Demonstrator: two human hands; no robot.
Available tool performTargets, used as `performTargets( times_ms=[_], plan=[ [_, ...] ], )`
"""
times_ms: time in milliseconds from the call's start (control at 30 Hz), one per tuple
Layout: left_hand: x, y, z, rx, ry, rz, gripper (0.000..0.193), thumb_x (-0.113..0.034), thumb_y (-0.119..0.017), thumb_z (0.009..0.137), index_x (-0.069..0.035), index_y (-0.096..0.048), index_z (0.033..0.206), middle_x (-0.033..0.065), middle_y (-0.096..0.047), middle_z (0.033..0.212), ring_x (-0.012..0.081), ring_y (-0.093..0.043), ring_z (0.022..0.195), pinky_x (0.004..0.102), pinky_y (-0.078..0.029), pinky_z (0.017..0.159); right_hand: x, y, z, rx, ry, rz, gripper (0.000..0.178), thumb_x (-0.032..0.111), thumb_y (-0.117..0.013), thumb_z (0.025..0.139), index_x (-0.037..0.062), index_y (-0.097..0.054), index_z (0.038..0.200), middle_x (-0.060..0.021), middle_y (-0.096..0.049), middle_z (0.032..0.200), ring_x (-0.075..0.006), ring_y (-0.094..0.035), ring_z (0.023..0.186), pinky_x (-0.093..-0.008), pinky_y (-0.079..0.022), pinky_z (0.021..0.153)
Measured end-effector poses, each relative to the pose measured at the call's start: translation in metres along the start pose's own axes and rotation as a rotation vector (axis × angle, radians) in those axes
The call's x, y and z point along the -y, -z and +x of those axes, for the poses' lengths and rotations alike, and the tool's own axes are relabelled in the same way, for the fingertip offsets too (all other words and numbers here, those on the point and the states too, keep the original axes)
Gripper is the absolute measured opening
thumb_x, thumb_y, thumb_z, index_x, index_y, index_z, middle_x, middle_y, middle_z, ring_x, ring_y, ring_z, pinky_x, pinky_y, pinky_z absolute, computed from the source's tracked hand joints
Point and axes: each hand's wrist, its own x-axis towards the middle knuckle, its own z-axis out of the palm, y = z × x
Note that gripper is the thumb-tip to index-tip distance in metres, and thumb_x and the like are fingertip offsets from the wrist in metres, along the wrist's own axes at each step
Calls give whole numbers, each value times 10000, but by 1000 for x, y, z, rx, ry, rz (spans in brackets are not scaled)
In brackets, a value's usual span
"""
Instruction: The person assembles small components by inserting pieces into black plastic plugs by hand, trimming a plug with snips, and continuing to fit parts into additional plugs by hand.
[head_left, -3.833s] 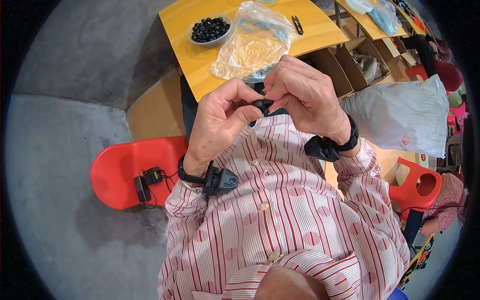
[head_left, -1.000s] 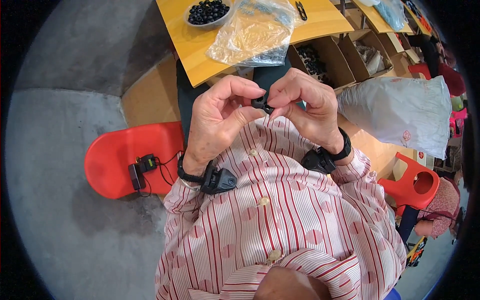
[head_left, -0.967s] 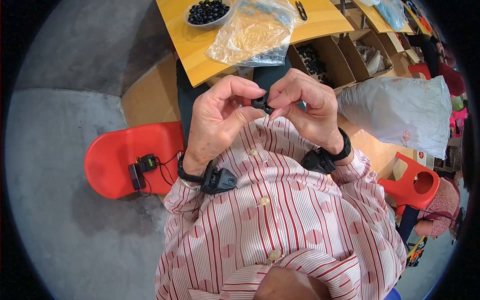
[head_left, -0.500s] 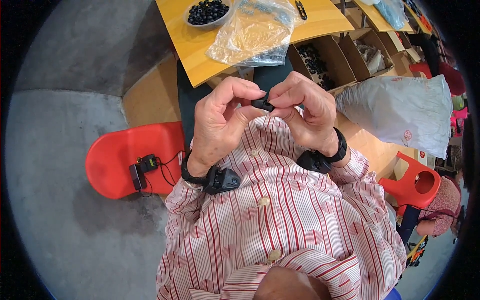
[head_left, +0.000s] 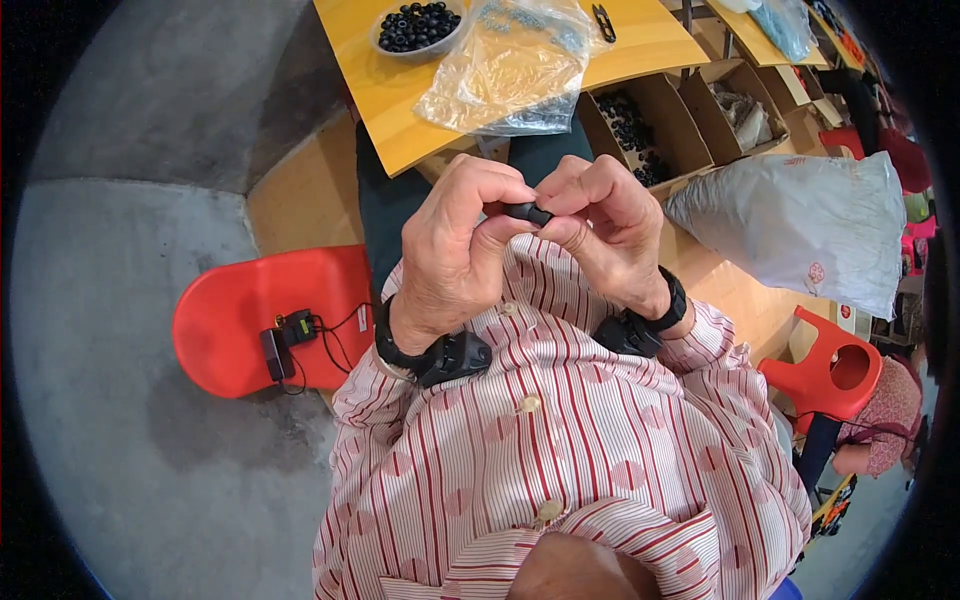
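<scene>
Between both hands, over my lap, is a small black rounded part [head_left: 527, 212], mostly covered by the fingers. My left hand [head_left: 455, 245] pinches its left end between thumb and forefinger. The thumb and fingers of my right hand [head_left: 608, 225] close on its right end. Past the hands, a clear bowl [head_left: 418, 53] of black ring-shaped pieces [head_left: 415, 26] stands on the yellow table [head_left: 385, 115]. Beside it lies a crumpled clear plastic bag [head_left: 505, 75] with small light blue pieces near its far end.
Small black snips [head_left: 603, 22] lie on the table. Cardboard boxes [head_left: 690, 125] below hold black parts and plastic bags. A big white sack [head_left: 790, 225] stands at right. Red stools [head_left: 265, 310] are on both sides, the left bearing a black device with cables. Another person's sleeve [head_left: 885, 405] shows far right.
My left hand has shifted slightly right and turned a little, its fingers closer round the black part. The right-hand fingers have also changed their grip slightly.
</scene>
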Motion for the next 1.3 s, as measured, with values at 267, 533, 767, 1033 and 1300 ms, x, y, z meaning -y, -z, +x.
performTargets(
  times_ms=[267, 533, 767, 1033, 1300],
  plan=[
    [4, -1, 9, -22, -233, 147, 197, 38, -610, 731, -15, -534, 904, 110, -558, 842, 270, -540, 719, 322, -449, 643, 3, -1, 5, -13, -177, 236, 185, 41, -707, 762, 12, -537, 830, -30, -567, 812, -78, -538, 710, -202, -469, 617],
    [7, 3, 13, -13, -336, 204, 325, 106, -599, 610, -7, -539, 909, 113, -565, 833, 276, -541, 718, 332, -446, 625, 9, -1, 9, 28, -447, 442, 207, 52, -696, 789, 18, -508, 868, -11, -534, 822, -63, -534, 710, -208, -491, 610],
    [0, 4, 13, -26, -247, 201, 236, 62, -621, 675, -18, -551, 885, 95, -573, 789, 261, -544, 681, 322, -439, 606, 15, -2, 14, 16, -506, 432, 214, 58, -696, 791, 14, -511, 888, -13, -536, 823, -71, -541, 723, -209, -490, 608],
    [0, 4, 7, -8, -74, 58, 141, -48, -647, 787, -2, -562, 890, 89, -570, 769, 207, -547, 655, 281, -435, 590, 8, 2, 14, 17, -104, 249, 113, -68, -647, 765, -13, -619, 860, -52, -578, 856, -89, -544, 752, -213, -456, 646],
    [2, 6, 5, 26, -8, -50, 157, -57, -668, 776, -4, -576, 891, 80, -561, 755, 180, -540, 630, 260, -426, 569, 10, 8, 14, 78, -169, 262, 101, -56, -655, 763, -13, -634, 852, -59, -576, 857, -93, -547, 753, -220, -460, 645]
  ],
)
